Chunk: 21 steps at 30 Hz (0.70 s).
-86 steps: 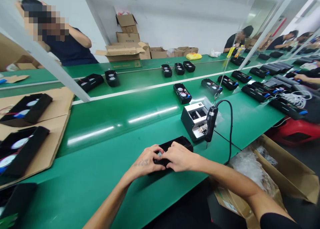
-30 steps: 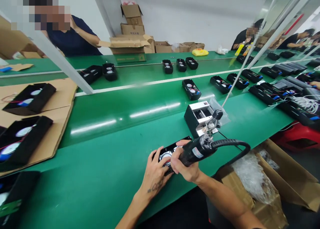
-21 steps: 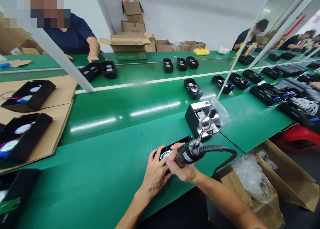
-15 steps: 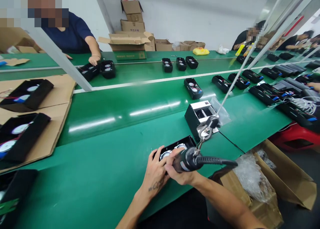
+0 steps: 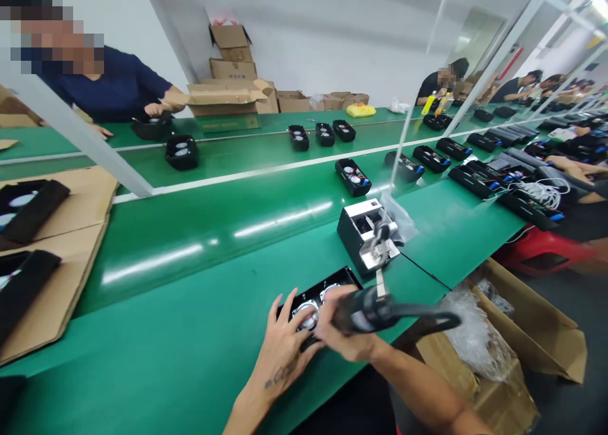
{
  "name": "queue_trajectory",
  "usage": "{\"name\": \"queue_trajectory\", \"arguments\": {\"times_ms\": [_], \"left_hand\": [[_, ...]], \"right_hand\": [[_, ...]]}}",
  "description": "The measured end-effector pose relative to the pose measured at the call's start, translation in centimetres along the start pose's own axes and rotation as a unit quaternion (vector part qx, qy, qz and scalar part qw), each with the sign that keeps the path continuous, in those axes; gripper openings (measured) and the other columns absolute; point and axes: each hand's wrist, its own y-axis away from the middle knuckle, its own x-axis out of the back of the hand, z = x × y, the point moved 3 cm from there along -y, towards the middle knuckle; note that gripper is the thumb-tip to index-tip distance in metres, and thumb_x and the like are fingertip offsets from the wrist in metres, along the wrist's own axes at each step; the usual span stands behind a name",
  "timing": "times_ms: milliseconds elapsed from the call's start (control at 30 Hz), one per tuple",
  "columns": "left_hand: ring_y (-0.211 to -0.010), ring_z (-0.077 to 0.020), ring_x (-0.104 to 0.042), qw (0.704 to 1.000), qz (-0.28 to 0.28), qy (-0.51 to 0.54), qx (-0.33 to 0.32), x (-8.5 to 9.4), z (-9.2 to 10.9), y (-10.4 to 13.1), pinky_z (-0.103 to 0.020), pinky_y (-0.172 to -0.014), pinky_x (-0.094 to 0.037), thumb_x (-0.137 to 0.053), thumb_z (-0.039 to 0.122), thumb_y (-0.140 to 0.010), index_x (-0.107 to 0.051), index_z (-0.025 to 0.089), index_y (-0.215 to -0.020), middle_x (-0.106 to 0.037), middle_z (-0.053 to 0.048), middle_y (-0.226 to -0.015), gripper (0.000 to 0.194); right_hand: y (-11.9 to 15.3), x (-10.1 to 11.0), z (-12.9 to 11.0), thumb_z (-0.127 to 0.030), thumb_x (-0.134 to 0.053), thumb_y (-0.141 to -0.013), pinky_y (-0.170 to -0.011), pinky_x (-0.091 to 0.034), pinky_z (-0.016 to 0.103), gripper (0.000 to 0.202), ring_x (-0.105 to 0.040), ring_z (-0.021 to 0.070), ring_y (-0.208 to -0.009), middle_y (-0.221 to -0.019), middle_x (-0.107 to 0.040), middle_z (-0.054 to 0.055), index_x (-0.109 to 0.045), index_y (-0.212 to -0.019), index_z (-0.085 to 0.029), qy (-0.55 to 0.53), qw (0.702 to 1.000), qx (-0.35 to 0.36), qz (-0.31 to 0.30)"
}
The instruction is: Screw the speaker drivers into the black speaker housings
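A black speaker housing (image 5: 349,277) with two round silver speaker drivers (image 5: 308,315) set in it lies on the green bench below me. My left hand (image 5: 285,340) spans its left end, fingers spread over the far edge and across the nearer driver, thumb at the near side. In my right hand (image 5: 346,334) is a black electric screwdriver (image 5: 363,311), held across the housing and blurred by motion. Its bit is hidden behind my fingers. A cord (image 5: 427,315) runs off to the right, and a metal hook (image 5: 380,248) hangs above the tool.
Behind the housing stands a black-and-white box-shaped device (image 5: 361,232) beside a clear plastic bag (image 5: 399,220). Several speaker housings line the bench; others rest on cardboard (image 5: 90,213) at left. A co-worker (image 5: 128,80) sits opposite. Open cartons (image 5: 536,327) stand at lower right.
My left fingers have spread wider over the housing, and the screwdriver has shifted a little away from them. Across the bench, the co-worker has drawn one housing closer. My view has turned slightly right.
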Motion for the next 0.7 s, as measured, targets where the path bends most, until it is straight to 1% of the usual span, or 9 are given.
{"name": "queue_trajectory", "arguments": {"times_ms": [133,200,267,333,400,467,533,633,700], "left_hand": [[-0.151,-0.0381,-0.052,0.996,0.082,0.029,-0.008,3.1,-0.5,-3.5,-0.077,-0.125,-0.036,-0.074,0.027,-0.097,-0.075,0.026,-0.099,-0.072,-0.008,-0.133,0.003],[-0.152,-0.0369,-0.052,0.993,0.108,0.048,0.007,3.4,-1.0,-7.8,-0.073,-0.124,-0.042,-0.076,0.03,-0.096,-0.075,0.028,-0.112,-0.063,-0.009,-0.149,0.016],[-0.156,-0.0407,-0.046,0.993,0.073,0.08,0.035,1.9,-1.5,-13.4,-0.069,-0.121,-0.047,-0.083,0.041,-0.091,-0.07,0.03,-0.13,-0.039,-0.012,-0.172,0.043],[-0.16,-0.0483,-0.037,0.989,0.002,0.128,0.076,-0.8,-2.2,-18.9,-0.071,-0.12,-0.046,-0.094,0.051,-0.077,-0.057,0.031,-0.149,-0.016,-0.018,-0.181,0.084],[-0.16,-0.0522,-0.034,0.983,-0.051,0.152,0.091,-3.5,-2.7,-23.2,-0.07,-0.12,-0.045,-0.099,0.051,-0.068,-0.052,0.029,-0.154,-0.01,-0.023,-0.181,0.101],[-0.157,-0.0512,-0.041,0.981,-0.076,0.16,0.085,-5.6,-3.2,-25.6,-0.065,-0.119,-0.047,-0.101,0.048,-0.065,-0.058,0.026,-0.147,-0.013,-0.023,-0.18,0.095],[-0.154,-0.048,-0.046,0.98,-0.089,0.162,0.077,-6.6,-3.8,-26.3,-0.06,-0.12,-0.048,-0.099,0.043,-0.066,-0.067,0.023,-0.132,-0.017,-0.019,-0.18,0.076],[-0.154,-0.0449,-0.046,0.979,-0.099,0.162,0.073,-6.9,-4.7,-26.0,-0.057,-0.124,-0.045,-0.095,0.038,-0.07,-0.072,0.02,-0.11,-0.018,-0.014,-0.18,0.049],[-0.155,-0.0439,-0.045,0.979,-0.103,0.161,0.07,-6.7,-5.1,-25.9,-0.056,-0.126,-0.043,-0.094,0.038,-0.071,-0.072,0.02,-0.104,-0.019,-0.013,-0.179,0.044]], "right_hand": [[-1.1,8.6,-0.6,-0.049,-0.069,-0.097,-0.042,-0.044,0.03,0.05,-0.046,0.0143,-0.041,-0.061,-0.053,-0.01,-0.051,-0.142,-0.037,-0.095,0.97,0.077,0.212],[-1.5,12.5,0.3,-0.045,-0.075,-0.094,-0.049,-0.05,0.03,0.05,-0.053,0.013,-0.047,-0.066,-0.059,-0.008,-0.055,-0.137,-0.029,-0.033,0.955,0.046,0.292],[-1.8,15.0,1.8,-0.045,-0.082,-0.087,-0.054,-0.056,0.032,0.055,-0.062,0.0153,-0.054,-0.073,-0.067,-0.005,-0.058,-0.132,-0.023,0.031,0.945,0.002,0.327],[-1.8,16.1,3.3,-0.049,-0.085,-0.082,-0.055,-0.059,0.034,0.056,-0.067,0.0182,-0.056,-0.076,-0.071,-0.003,-0.06,-0.124,-0.02,0.064,0.945,-0.033,0.321],[-1.5,16.2,4.5,-0.05,-0.084,-0.081,-0.054,-0.058,0.034,0.046,-0.066,0.018,-0.054,-0.071,-0.071,-0.002,-0.062,-0.108,-0.02,0.074,0.95,-0.053,0.299],[-1.1,15.9,5.1,-0.048,-0.082,-0.083,-0.053,-0.056,0.032,0.035,-0.062,0.0158,-0.049,-0.063,-0.065,-0.004,-0.061,-0.093,-0.021,0.079,0.954,-0.06,0.285],[-0.8,15.6,5.0,-0.046,-0.081,-0.084,-0.048,-0.051,0.03,0.032,-0.056,0.0141,-0.044,-0.058,-0.06,-0.006,-0.06,-0.09,-0.023,0.078,0.954,-0.06,0.284],[-1.4,15.6,3.9,-0.043,-0.08,-0.087,-0.044,-0.046,0.029,0.033,-0.05,0.0135,-0.039,-0.056,-0.056,-0.01,-0.061,-0.107,-0.025,0.052,0.958,-0.022,0.28],[-2.7,15.6,2.7,-0.041,-0.076,-0.091,-0.046,-0.045,0.03,0.037,-0.049,0.014,-0.039,-0.056,-0.055,-0.011,-0.057,-0.119,-0.026,0.029,0.957,0.025,0.289]]}}
